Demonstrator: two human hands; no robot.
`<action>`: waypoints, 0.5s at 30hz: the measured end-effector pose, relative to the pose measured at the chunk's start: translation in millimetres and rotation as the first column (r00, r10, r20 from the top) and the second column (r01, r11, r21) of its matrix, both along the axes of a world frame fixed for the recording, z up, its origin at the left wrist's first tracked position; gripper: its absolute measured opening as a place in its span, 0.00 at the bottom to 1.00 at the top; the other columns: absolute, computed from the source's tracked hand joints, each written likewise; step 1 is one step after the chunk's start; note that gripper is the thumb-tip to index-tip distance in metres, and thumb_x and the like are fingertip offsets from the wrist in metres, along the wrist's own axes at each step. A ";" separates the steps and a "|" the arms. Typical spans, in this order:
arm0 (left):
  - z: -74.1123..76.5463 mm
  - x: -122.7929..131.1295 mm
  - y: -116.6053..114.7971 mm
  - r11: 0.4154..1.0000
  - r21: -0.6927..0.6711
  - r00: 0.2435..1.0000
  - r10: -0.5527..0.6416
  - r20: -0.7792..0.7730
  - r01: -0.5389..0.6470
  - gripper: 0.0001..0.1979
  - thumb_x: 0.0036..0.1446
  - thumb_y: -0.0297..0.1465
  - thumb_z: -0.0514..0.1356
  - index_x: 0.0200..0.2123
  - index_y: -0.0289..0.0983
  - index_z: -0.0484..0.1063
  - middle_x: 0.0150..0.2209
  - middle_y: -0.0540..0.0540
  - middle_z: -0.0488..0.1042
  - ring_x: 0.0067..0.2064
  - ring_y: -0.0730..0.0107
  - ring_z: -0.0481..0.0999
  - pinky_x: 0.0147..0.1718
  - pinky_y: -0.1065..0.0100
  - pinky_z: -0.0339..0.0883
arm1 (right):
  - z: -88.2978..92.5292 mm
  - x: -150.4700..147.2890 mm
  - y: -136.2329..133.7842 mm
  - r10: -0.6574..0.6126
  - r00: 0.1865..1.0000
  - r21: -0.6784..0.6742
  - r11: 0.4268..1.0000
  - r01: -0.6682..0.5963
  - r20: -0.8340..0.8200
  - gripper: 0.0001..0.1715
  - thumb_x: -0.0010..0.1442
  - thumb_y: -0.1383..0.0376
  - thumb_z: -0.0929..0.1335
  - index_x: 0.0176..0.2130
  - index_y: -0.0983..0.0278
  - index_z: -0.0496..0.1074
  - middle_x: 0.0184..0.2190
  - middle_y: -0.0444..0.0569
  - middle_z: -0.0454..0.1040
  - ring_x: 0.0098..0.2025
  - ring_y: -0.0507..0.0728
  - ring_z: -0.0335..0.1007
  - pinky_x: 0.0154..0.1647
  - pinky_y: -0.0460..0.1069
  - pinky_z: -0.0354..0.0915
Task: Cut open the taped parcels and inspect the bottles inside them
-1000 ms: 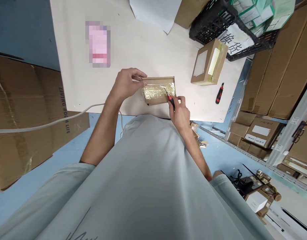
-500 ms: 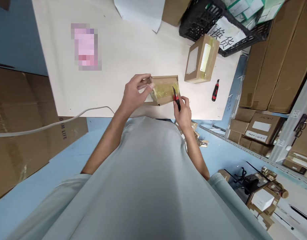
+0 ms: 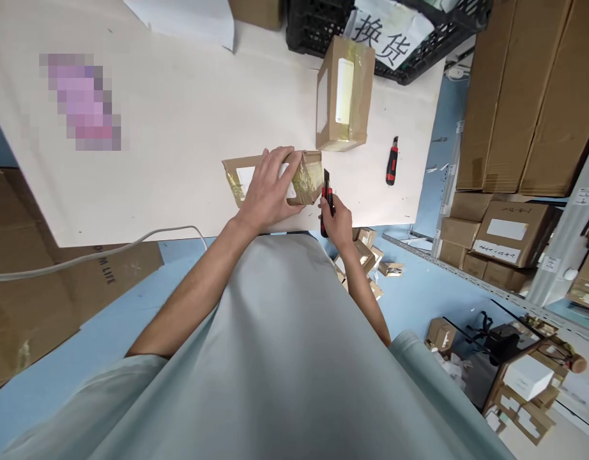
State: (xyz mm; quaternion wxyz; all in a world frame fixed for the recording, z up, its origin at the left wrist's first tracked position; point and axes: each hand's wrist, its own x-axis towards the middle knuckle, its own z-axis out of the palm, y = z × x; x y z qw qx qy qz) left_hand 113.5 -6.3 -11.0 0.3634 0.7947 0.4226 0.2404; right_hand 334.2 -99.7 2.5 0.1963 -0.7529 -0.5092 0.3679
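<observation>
The left hand (image 3: 269, 195) spans a small taped carton (image 3: 312, 180) on the bench (image 3: 179, 121), fingers across the top, thumb along the near edge. The right hand (image 3: 338, 222) grips a red-and-black utility knife (image 3: 327, 193), blade exposed and pointing away from the person, just beside the carton's right end; from where I stand, contact cannot be confirmed. Beyond stands a larger taped carton (image 3: 345, 96), near a black crate (image 3: 313, 29). A second knife (image 3: 392, 165) lies apart, farther right.

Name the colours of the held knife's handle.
The handle is red and black, clearest in the head view.
</observation>
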 end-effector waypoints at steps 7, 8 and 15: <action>-20.3 57.4 6.8 0.998 0.003 0.990 -0.068 -0.121 0.069 0.53 0.61 0.50 0.74 0.82 0.42 0.59 0.80 0.30 0.62 0.82 0.26 0.58 0.82 0.24 0.44 | 1.9 26.6 -6.2 -0.123 0.973 -0.112 0.988 0.102 -0.193 0.35 0.80 0.34 0.60 0.57 0.56 0.76 0.32 0.41 0.81 0.24 0.53 0.79 0.35 0.48 0.78; -24.4 61.9 7.2 0.997 -0.003 0.988 -0.076 -0.137 0.076 0.52 0.60 0.49 0.74 0.82 0.43 0.59 0.80 0.30 0.63 0.82 0.27 0.59 0.82 0.25 0.44 | -1.0 30.1 -6.6 -0.138 0.968 -0.128 0.985 0.113 -0.208 0.34 0.80 0.34 0.60 0.57 0.56 0.76 0.32 0.41 0.81 0.23 0.53 0.79 0.34 0.49 0.78; -40.6 63.6 15.0 0.993 -0.047 0.967 -0.113 -0.229 0.105 0.53 0.60 0.51 0.73 0.82 0.43 0.60 0.82 0.31 0.60 0.83 0.25 0.56 0.82 0.25 0.43 | -21.6 47.0 -7.2 -0.127 0.959 -0.158 0.983 0.088 -0.255 0.33 0.81 0.39 0.61 0.69 0.55 0.73 0.38 0.43 0.85 0.26 0.55 0.81 0.43 0.53 0.82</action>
